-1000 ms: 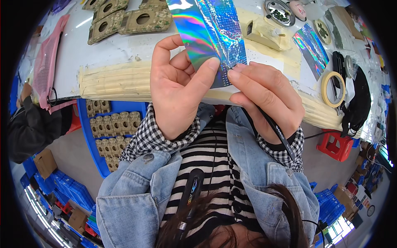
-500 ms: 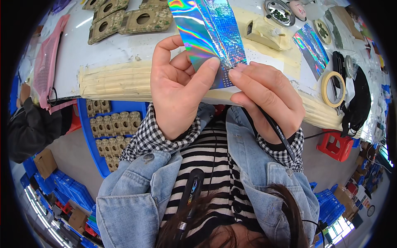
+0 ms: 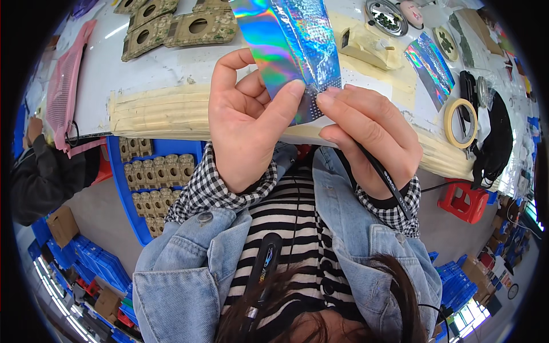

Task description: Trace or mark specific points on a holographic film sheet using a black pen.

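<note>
My left hand [image 3: 249, 117] pinches the lower left part of a shiny holographic sheet [image 3: 286, 43] between thumb and fingers. Rows of tiny dots cover the sheet's lower right part, and its upper end runs out of the picture. My right hand [image 3: 374, 128] is closed round slim black tweezers [image 3: 382, 171], whose back end slants down past the palm. Their tips are mostly hidden by the fingers, close to the dotted part of the sheet. The right fingertips are at the sheet's lower right edge; whether they touch it I cannot tell.
Camouflage-patterned housings [image 3: 200, 28] lie at the table's far left; several more fill a blue tray [image 3: 134, 211] below. On the right are a second holographic sheet [image 3: 430, 68], a tape roll [image 3: 461, 123], a beige block [image 3: 372, 48] and a round dish [image 3: 387, 17] of small dark parts.
The sheet has tilted slightly, so its coloured reflections have shifted. My right hand and the tweezers have moved only a little; both grips stay the same.
</note>
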### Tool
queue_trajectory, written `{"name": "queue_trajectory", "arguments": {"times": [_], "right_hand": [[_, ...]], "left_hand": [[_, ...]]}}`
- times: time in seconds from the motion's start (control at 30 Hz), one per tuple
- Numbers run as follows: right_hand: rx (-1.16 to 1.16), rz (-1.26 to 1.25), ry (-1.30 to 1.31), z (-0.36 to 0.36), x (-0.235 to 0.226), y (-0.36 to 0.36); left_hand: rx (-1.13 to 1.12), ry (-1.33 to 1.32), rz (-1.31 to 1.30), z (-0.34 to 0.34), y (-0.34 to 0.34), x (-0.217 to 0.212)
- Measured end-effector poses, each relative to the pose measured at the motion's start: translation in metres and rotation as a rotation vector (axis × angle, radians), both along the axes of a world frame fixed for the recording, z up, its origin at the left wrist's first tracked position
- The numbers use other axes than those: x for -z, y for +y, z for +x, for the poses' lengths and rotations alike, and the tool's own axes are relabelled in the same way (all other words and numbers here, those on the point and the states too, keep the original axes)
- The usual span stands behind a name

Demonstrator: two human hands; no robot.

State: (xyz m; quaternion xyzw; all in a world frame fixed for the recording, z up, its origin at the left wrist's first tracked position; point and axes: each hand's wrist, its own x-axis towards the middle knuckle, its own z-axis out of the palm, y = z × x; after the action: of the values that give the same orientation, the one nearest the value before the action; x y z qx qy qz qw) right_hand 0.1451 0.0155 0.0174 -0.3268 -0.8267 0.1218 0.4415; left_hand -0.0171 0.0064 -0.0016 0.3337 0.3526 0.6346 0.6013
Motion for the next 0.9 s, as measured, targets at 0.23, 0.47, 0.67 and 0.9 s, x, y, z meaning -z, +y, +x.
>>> {"name": "queue_trajectory", "arguments": {"times": [0.23, 0.47, 0.67, 0.9], "right_hand": [[-0.011, 0.048, 0.007, 0.0004, 0.0017, 0.0024], [-0.013, 0.141, -0.033, 0.0001, 0.0052, 0.0044], [-0.013, 0.1, -0.02, 0.0007, 0.0039, 0.0029], [-0.02, 0.055, 0.003, 0.0024, 0.0039, 0.0015]], "left_hand": [[0.035, -0.016, -0.074, -0.0009, -0.0003, -0.0041], [0.079, -0.178, -0.159, -0.0026, 0.0012, -0.0013], [0.105, -0.234, -0.165, -0.0025, 0.0011, -0.0015], [0.127, -0.222, -0.181, -0.0037, 0.001, -0.0019]]}}
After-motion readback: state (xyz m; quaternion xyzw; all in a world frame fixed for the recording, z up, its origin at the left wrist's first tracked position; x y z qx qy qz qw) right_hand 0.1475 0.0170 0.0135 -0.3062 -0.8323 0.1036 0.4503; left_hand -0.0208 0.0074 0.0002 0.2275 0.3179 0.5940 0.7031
